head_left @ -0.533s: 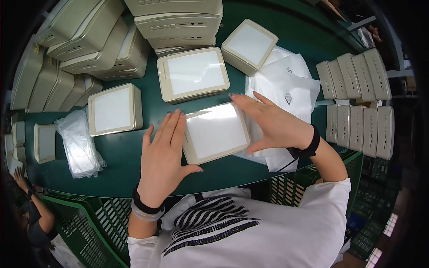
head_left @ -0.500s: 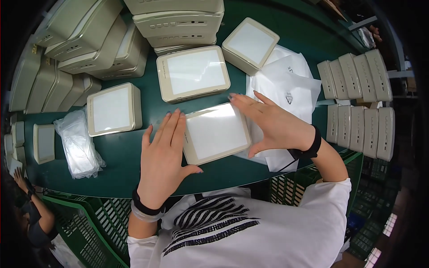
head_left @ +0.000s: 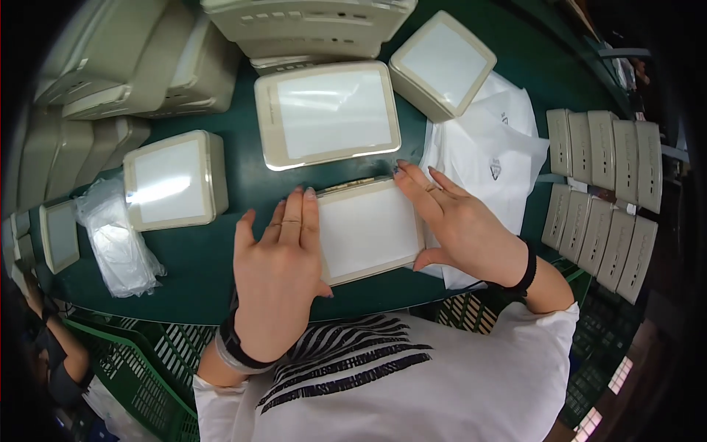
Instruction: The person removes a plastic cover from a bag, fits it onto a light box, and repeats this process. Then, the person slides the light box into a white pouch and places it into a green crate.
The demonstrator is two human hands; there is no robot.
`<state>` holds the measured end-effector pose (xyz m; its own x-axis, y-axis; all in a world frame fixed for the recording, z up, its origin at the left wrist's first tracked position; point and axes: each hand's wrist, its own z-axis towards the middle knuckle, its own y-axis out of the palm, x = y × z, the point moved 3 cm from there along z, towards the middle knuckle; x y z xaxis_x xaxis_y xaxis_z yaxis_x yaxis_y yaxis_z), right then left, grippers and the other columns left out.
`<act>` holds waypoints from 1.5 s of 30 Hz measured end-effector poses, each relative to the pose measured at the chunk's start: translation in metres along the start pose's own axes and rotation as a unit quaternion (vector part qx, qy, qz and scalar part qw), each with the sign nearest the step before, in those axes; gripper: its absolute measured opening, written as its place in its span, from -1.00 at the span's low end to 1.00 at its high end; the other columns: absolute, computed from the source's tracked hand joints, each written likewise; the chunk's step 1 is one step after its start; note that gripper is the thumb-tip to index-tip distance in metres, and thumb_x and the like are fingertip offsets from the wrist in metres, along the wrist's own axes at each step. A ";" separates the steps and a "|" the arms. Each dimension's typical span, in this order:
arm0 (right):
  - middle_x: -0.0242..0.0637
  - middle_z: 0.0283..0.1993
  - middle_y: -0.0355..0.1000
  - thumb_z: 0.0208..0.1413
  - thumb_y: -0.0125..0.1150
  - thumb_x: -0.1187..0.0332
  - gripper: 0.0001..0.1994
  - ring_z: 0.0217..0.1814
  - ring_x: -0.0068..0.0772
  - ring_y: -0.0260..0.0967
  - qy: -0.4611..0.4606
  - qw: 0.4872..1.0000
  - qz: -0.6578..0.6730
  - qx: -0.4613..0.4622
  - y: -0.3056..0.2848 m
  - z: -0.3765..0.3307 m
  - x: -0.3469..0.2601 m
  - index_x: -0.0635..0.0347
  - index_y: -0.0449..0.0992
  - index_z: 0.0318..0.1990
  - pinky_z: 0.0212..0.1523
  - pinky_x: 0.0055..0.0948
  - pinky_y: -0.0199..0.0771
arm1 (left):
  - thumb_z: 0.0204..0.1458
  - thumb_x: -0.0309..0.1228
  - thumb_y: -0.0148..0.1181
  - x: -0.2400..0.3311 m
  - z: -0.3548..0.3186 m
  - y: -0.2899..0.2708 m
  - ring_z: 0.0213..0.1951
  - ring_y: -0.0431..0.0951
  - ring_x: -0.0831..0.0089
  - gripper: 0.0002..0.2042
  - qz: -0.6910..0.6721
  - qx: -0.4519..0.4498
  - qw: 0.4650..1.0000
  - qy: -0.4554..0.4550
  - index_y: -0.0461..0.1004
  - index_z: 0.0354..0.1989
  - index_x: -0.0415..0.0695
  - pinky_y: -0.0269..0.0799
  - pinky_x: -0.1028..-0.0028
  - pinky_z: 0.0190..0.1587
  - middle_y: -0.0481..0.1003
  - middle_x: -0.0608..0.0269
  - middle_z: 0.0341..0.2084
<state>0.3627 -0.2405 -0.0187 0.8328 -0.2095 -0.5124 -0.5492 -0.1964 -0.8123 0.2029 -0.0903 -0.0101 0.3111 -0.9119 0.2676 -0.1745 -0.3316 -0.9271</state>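
Observation:
Between my hands is a flat beige device (head_left: 372,230) with a white, film-covered face. Its far side wall shows a thin dark strip, and the device looks slightly tilted toward me. My left hand (head_left: 276,272) grips its left edge, fingers long and close together over that side, thumb near the lower left corner. On the right edge my right hand (head_left: 468,228) holds it, fingertips at the far corner and thumb at the near one. Just beyond lies another beige device (head_left: 331,114), face up.
Stacked devices (head_left: 136,59) crowd the far left; more stand in rows at right (head_left: 604,155). A clear plastic bag bundle (head_left: 121,239) lies beside a single device (head_left: 173,180). White bags (head_left: 490,155) lie under a device (head_left: 445,62). Green crates (head_left: 132,368) stand below the table edge; another person's arm (head_left: 66,346) shows.
The device between my hands has shifted slightly right in the view and tipped, so its far side wall now shows. Both hands moved with it. The view has also shifted.

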 end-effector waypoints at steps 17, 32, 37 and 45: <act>0.07 0.27 0.04 -0.41 0.50 0.29 -0.01 0.27 0.07 0.12 -0.119 0.979 0.062 0.153 -0.013 0.021 -0.071 0.26 0.11 0.30 0.28 -0.30 0.13 | 0.02 -0.54 0.17 -0.047 -0.087 0.048 0.33 0.08 0.27 -0.31 -0.653 0.267 0.705 0.072 -0.01 0.34 -0.31 0.00 0.38 0.31 0.05 -0.02 0.32; 0.16 0.41 -0.15 -0.20 0.45 0.21 -0.10 0.33 0.23 0.01 -0.090 0.956 -0.090 0.265 0.013 0.140 -0.132 0.30 0.09 0.31 0.31 -0.17 0.04 | -0.12 -0.14 0.31 -0.176 -0.138 0.026 0.24 0.00 -0.28 -0.21 0.012 0.366 0.813 -0.452 0.09 0.32 -0.01 0.02 -0.17 0.14 -0.01 -0.37 0.24; 0.16 0.44 -0.23 -0.11 0.38 0.31 -0.18 0.37 0.29 -0.05 -0.090 0.968 -0.120 0.202 0.012 0.086 -0.142 0.24 0.08 0.32 0.33 -0.15 0.00 | -0.13 -0.19 0.32 -0.191 -0.129 0.044 0.27 -0.04 -0.30 -0.24 -0.008 0.335 0.829 -0.449 0.14 0.30 0.04 0.01 -0.18 0.14 -0.02 -0.38 0.25; 0.23 0.42 -0.19 -0.07 0.33 0.38 -0.32 0.43 0.17 -0.10 -0.102 0.972 -0.071 0.200 0.033 0.037 -0.129 0.27 0.21 0.25 0.32 -0.18 0.03 | -0.11 -0.56 0.12 -0.219 -0.170 0.055 -0.01 0.44 -0.02 -0.56 -0.134 0.636 0.686 -0.327 0.42 0.04 -0.05 0.37 0.12 -0.01 0.46 -0.01 -0.06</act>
<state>0.2398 -0.1842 0.0106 0.9172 -0.0061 -0.3985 -0.3903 0.1877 -0.9013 -0.0336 0.0498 -0.0745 0.5979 -0.4172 0.6844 0.7978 0.3923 -0.4578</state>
